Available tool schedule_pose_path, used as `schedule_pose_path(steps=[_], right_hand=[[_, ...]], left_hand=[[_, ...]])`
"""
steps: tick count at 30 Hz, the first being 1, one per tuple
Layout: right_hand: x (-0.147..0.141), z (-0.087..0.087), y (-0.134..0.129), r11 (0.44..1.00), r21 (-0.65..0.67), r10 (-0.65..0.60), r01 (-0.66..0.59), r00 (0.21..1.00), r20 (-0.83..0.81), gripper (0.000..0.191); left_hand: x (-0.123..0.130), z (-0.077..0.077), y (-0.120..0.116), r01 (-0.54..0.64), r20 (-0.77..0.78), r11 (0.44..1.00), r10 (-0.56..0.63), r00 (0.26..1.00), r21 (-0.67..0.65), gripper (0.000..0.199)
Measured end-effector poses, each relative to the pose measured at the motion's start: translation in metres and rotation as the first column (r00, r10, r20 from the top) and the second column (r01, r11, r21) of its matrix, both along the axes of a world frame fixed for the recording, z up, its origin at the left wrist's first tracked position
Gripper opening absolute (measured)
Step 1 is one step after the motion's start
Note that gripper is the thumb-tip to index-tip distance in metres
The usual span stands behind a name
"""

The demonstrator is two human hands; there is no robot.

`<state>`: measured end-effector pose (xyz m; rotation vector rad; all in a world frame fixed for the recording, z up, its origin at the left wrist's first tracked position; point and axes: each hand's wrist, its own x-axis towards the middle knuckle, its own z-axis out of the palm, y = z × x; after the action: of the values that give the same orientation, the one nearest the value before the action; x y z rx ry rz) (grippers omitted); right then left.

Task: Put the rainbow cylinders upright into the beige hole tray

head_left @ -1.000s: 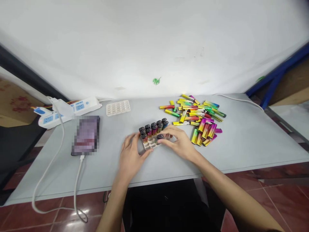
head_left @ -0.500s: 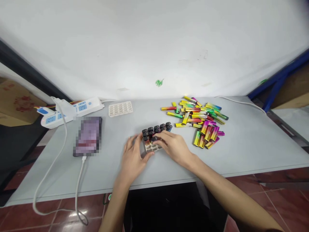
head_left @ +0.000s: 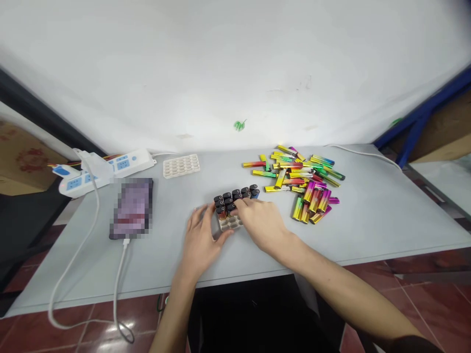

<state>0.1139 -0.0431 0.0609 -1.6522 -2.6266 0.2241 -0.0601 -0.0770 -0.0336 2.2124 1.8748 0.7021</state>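
Note:
A pale holder tray [head_left: 230, 224] with oval cells lies on the table in front of me. Several lighters [head_left: 236, 193] with black tops stand upright in its back and left cells, while the front cells in view hold nothing. My left hand [head_left: 201, 240] grips the tray's left side, its fingers at the left edge and its thumb at the front corner. Over the tray, my right hand [head_left: 262, 221] pinches the black top of one lighter [head_left: 231, 207] in the second column. That lighter stands in a cell, though its lower end is hidden.
Right of the tray lies a loose pile of shiny coloured lighters [head_left: 294, 171]. An identical tray [head_left: 181, 165] rests near the wall, left of centre. Further left are a phone [head_left: 132, 206] with a charging cable [head_left: 119, 274] and a power strip [head_left: 106, 169].
The lighter in my right hand has gone down and into line with its neighbours in the tray. My right hand has tilted over it. My left hand keeps its place on the tray.

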Motion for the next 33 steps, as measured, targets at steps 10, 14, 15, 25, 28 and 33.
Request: schedule_pose_path(steps=[10,14,15,25,28,33], right_hand=[[0.049,-0.020,-0.012,0.985,0.092,-0.145,0.149,0.988,-0.050,0.032],[0.104,-0.029,-0.022,0.912,0.223,-0.343,0.343,0.938,-0.040,0.028],[0.114,-0.033,-0.025,0.898,0.249,-0.367,0.362,0.930,-0.025,0.026],[0.106,-0.069,-0.041,0.894,0.382,-0.252,0.235,0.968,-0.007,0.028],[0.097,-0.069,-0.035,0.882,0.381,-0.288,0.276,0.957,-0.026,0.023],[0.092,-0.070,-0.022,0.862,0.386,-0.343,0.328,0.939,-0.032,0.014]], left_hand=[[-0.001,-0.003,0.000,-0.065,0.027,0.996,0.067,0.997,-0.068,0.077],[0.000,-0.001,0.000,-0.078,0.033,0.994,0.080,0.996,-0.071,0.076],[0.000,-0.001,0.001,-0.079,0.032,0.994,0.082,0.996,-0.072,0.076],[-0.001,0.001,0.002,-0.096,0.020,0.990,0.098,0.995,-0.104,0.077],[-0.001,0.001,0.002,-0.103,0.020,0.988,0.106,0.994,-0.115,0.077],[-0.001,0.000,0.001,-0.097,0.029,0.991,0.100,0.995,-0.090,0.075]])
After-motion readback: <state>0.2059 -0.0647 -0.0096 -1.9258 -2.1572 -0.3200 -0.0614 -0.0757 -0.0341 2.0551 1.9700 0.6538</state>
